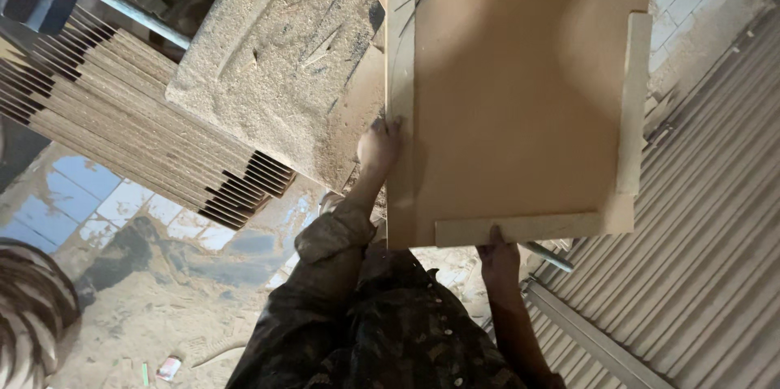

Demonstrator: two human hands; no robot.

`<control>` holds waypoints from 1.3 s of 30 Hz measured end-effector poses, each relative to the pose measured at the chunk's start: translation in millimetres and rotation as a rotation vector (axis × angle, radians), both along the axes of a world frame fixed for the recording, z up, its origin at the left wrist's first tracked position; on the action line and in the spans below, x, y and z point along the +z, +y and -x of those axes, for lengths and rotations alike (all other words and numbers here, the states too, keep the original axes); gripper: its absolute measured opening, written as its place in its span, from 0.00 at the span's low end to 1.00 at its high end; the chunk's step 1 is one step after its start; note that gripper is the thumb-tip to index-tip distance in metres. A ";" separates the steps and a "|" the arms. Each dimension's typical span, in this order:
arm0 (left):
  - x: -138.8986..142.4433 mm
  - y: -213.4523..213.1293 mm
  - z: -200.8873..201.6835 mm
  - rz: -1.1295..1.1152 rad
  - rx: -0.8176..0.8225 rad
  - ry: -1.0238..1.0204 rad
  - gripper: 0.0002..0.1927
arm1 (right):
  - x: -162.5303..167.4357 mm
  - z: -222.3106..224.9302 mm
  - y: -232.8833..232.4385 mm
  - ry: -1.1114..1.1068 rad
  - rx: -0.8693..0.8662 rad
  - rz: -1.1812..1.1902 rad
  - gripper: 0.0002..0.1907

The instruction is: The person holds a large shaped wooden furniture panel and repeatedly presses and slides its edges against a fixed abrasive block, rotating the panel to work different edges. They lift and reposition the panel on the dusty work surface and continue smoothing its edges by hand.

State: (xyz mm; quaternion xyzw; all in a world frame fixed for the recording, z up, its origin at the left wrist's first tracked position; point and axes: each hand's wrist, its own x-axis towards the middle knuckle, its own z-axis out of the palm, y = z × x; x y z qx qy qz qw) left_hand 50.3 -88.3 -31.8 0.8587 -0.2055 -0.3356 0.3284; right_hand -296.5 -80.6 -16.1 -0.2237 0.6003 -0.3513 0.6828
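Grip, left hand [379, 147]: fingers closed on the left edge of the board [512, 104], about halfway up its side. Grip, right hand [497, 252]: clasping the board's near edge from below, fingers mostly hidden behind it.

Board: large flat brown panel, held level in front of the body, above the bench [276, 64] edge and floor [146, 308]. Narrow strips [520, 228] of the same material lie along its four sides, forming a frame; the near strip sits just above the right hand, the right-side strip [634, 104] runs up the far edge. Whether the strips are fixed or only laid on cannot be told.

Progress, as judged: frame pieces are all in place on the panel; the panel is in hand rather than set down, so placing it remains.

Surroundings: bench to the left, thickly covered in sawdust, with thin offcuts on it. Stack of thin sheets [138, 129] leaning below the bench, edges fanned. Metal bar [138, 15] at upper left. Corrugated shutter [715, 234] at right. Tiled floor, dusty, with small litter [168, 368]. Striped object [28, 308] at lower left, unidentified.
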 end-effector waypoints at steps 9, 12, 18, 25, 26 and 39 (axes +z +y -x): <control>15.8 -33.3 -7.8 0.083 -0.045 -0.025 0.29 | 8.5 -5.0 -43.9 0.024 0.007 0.034 0.22; -1.1 25.4 29.2 0.104 -0.047 0.124 0.28 | 15.5 27.6 -34.4 0.148 0.109 0.023 0.23; -31.2 115.7 103.3 0.191 -0.022 0.211 0.28 | 13.7 92.6 -22.2 0.275 0.281 0.016 0.24; -39.9 119.7 108.8 0.203 0.025 0.204 0.28 | 4.1 101.5 -21.4 0.151 0.231 0.055 0.28; -40.3 118.4 106.5 0.190 0.020 0.184 0.28 | 3.6 100.0 -19.7 0.143 0.232 0.054 0.29; -37.7 106.8 68.6 0.151 -0.030 0.134 0.28 | -1.7 77.9 9.4 0.174 0.103 -0.020 0.22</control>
